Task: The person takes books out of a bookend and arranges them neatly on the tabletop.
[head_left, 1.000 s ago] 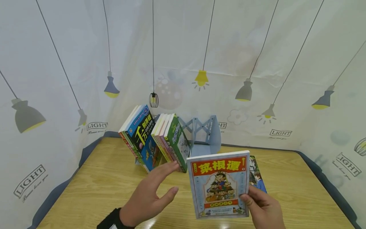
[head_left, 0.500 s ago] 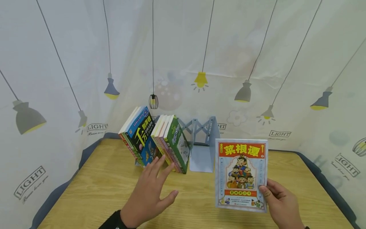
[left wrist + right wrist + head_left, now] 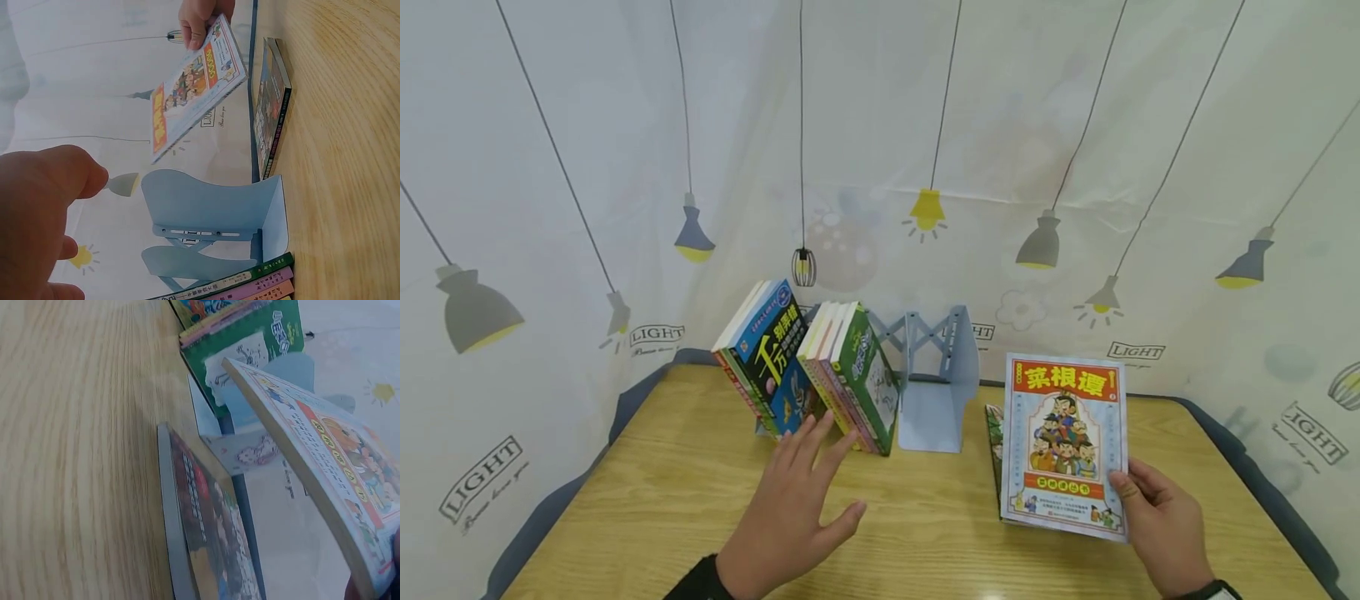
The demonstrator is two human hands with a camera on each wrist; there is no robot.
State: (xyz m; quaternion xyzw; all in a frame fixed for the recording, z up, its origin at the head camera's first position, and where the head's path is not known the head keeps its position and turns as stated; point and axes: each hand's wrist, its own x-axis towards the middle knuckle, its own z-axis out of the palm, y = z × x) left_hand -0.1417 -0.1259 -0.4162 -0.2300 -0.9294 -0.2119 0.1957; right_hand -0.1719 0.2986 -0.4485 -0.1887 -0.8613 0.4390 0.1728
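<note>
My right hand (image 3: 1165, 521) grips a light-blue book (image 3: 1063, 450) with a red title band by its lower right edge, thumb on the front cover. In the left wrist view the held book (image 3: 194, 87) hangs above a dark-covered book (image 3: 270, 106) lying flat on the table. My left hand (image 3: 793, 508) is spread and empty, in front of a row of leaning books. A green book (image 3: 867, 375) ends that row on the right. Beside it stands a pale blue expandable bookend rack (image 3: 931, 417) with an unfilled section.
Taller books with a black and blue cover (image 3: 775, 358) lean left at the rack's left end. A wooden table (image 3: 910, 533) carries everything. Behind it hangs a white curtain (image 3: 865, 125) printed with lamps.
The light-blue book in my right hand has moved right, away from the rack, and now covers most of the flat book. My left hand has shifted slightly and its fingers have spread.
</note>
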